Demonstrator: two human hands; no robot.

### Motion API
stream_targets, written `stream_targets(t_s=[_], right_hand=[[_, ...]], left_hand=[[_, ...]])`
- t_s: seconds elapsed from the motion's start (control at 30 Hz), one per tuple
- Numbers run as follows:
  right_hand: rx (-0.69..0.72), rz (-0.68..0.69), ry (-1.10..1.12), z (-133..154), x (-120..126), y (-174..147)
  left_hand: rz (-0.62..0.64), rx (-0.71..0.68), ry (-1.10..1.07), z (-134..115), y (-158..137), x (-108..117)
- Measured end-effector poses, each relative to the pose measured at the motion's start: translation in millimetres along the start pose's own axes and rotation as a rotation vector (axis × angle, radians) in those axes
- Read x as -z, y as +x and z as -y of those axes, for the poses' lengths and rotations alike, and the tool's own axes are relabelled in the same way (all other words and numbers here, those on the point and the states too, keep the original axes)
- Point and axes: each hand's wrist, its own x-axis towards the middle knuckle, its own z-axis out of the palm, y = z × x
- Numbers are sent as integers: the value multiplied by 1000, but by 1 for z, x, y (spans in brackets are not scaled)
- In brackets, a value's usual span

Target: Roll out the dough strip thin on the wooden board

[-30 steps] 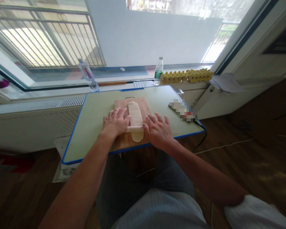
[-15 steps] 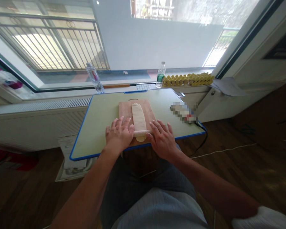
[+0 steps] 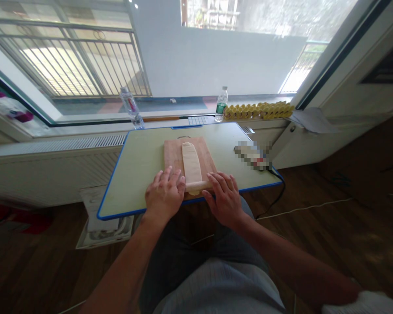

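A pale rolling pin [image 3: 199, 186] lies across the near end of a long, flat strip of dough [image 3: 191, 161]. Under the dough is a wooden cutting board [image 3: 173, 152], close to the table's front edge. My left hand [image 3: 165, 192] rests over the pin's left end, fingers stretched forward and slightly apart. Over the right end lies my right hand [image 3: 225, 196], its fingers extended too and its thumb out to the side. Both hands hide the pin's ends. A small flap of dough shows on the near side of the pin.
The light table [image 3: 134, 170] has a blue rim. A pixelated object [image 3: 252, 155] with a black cable lies at its right. Beyond stand a clear bottle [image 3: 131, 108], a green-labelled bottle [image 3: 221, 104] and yellow egg trays [image 3: 258, 110] by the window.
The rolling pin has moved slightly toward me, with both hands following. More of the board's right side shows beyond my right hand.
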Motion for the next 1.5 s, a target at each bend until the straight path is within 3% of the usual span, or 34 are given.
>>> stream_targets(t_s=[0.4,0.7,1.0,1.2,1.5], right_hand=[[7,-14,-54,-2,-11,-21],[50,-112,-60,-3,-17,-33],[37,-93,-55,-3,-17,-47],[-5,-28,-74,-2,-11,-33],[-78,72,-65,-2,-2,16]], left_hand=[[-11,-6,8,-4,-18,4],[-39,-30,-13,-3,-29,3],[-73,-41,-29,-4,-43,2],[3,-23,6,-5,-24,7],[141,22,64,-1,28,8]])
